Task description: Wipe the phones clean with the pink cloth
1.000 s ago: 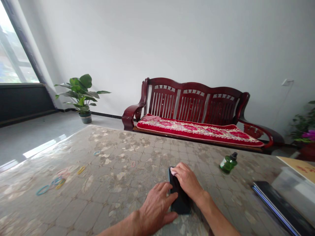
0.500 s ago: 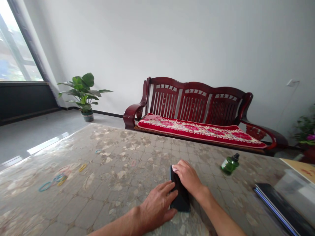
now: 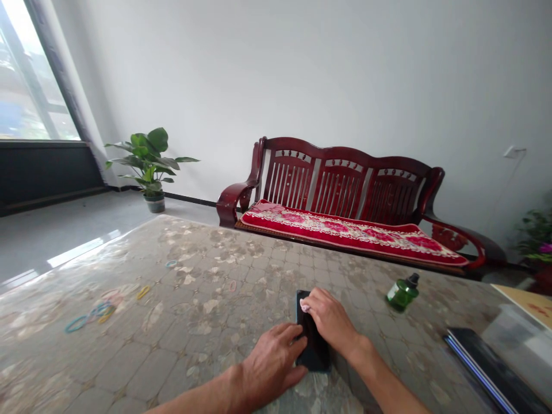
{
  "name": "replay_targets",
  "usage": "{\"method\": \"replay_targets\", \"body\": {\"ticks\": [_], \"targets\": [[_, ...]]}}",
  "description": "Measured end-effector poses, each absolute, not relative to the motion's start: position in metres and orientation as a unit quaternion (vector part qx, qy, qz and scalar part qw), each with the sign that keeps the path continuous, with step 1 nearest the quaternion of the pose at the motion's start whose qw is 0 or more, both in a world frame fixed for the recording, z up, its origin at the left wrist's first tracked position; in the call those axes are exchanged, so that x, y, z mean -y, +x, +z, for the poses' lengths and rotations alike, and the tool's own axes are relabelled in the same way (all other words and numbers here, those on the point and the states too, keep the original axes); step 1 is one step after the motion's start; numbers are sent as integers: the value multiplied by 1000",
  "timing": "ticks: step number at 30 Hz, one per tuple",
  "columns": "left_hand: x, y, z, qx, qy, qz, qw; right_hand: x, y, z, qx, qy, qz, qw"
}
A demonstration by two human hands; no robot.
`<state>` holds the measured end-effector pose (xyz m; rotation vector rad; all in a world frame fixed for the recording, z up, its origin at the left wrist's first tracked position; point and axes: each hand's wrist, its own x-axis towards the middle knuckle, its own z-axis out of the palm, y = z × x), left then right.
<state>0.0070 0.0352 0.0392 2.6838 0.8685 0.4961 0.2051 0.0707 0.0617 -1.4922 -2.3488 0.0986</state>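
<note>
A dark phone (image 3: 311, 349) lies flat on the patterned table (image 3: 194, 310) near its front edge. My left hand (image 3: 271, 363) rests against the phone's left edge, fingers curled and pressing on it. My right hand (image 3: 330, 321) lies on top of the phone with its fingers pressed together on a small white cloth or wipe (image 3: 304, 307) at the phone's far end. Most of the phone's face is hidden under my right hand.
A small green bottle (image 3: 401, 291) with a black cap stands to the right. A dark flat device (image 3: 487, 359) lies at the right edge. Several coloured rubber bands (image 3: 92, 313) are scattered at the left. Beyond the table are a red wooden bench (image 3: 345, 201) and a potted plant (image 3: 149, 164).
My right hand has shifted slightly along the phone's far end with the white wipe. My left hand stays at the phone's left edge. The view has drifted a little.
</note>
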Motion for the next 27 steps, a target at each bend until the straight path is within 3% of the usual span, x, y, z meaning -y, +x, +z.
{"method": "replay_targets", "body": {"ticks": [6,13,22,27], "targets": [[-34,6,40,-299,933,161,121,-101,194,63,817,-551,5,170],[-37,9,38,-295,935,155,120,-62,195,57,841,-509,34,182],[-36,8,42,-301,935,147,118,-98,190,66,800,-581,23,146],[-35,9,39,-316,930,157,105,-67,195,65,827,-538,40,159]]}}
